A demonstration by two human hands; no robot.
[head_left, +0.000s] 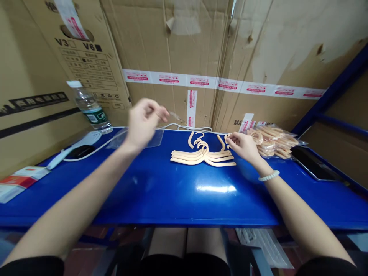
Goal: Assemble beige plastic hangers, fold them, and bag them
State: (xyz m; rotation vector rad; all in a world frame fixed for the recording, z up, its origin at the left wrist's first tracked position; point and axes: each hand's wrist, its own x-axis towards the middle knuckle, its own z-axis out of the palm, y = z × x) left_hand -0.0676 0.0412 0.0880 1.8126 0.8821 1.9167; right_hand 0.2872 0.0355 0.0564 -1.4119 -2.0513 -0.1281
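Note:
My left hand (pixel 145 122) is raised above the back left of the table, its fingers curled together and slightly blurred. Whatever it may hold is hidden. Farther right, my right hand (pixel 244 145) reaches down with fingertips pinched at small beige pieces (pixel 229 140), which it partly covers. Between the hands lie several beige hangers (pixel 203 156), closely lined up, their curved arms spread to both sides and hooks pointing away from me. Behind them are a loose curved arm (pixel 190 140), a loose hook (pixel 199 135) and another curved arm (pixel 221 142).
On the blue table (pixel 172 199), a clear bag of beige parts (pixel 273 142) and a dark tablet (pixel 314 163) sit at right. A water bottle (pixel 93 109), flat plastic bag (pixel 155 138), white cable (pixel 112 138) and box (pixel 21 183) are left. Cardboard (pixel 178 46) walls the back.

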